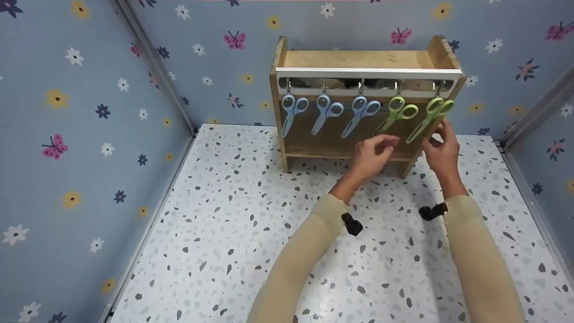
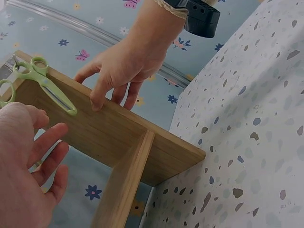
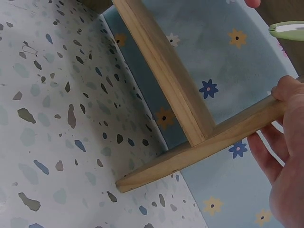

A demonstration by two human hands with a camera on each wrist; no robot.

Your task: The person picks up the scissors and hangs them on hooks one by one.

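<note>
A wooden rack [image 1: 354,59] stands upright against the back wall. Along its white front rail [image 1: 323,72], metal hooks carry several pairs of scissors: blue scissors [image 1: 288,115] in the left and middle places, then green scissors [image 1: 394,112] and another green pair [image 1: 432,114] at the right end. My right hand [image 1: 443,150] grips the rack's right side panel [image 3: 228,135], thumb on one face and fingers on the other. Just below the inner green scissors, my left hand [image 1: 370,157] hovers before the rack with loosely bent fingers [image 2: 50,164], holding nothing.
The rack rests on a white speckled tabletop [image 1: 224,224]. Flower-patterned walls enclose it at the back [image 1: 215,54], left [image 1: 89,134] and right [image 1: 551,148]. A lower shelf [image 3: 166,76] crosses the rack near its base.
</note>
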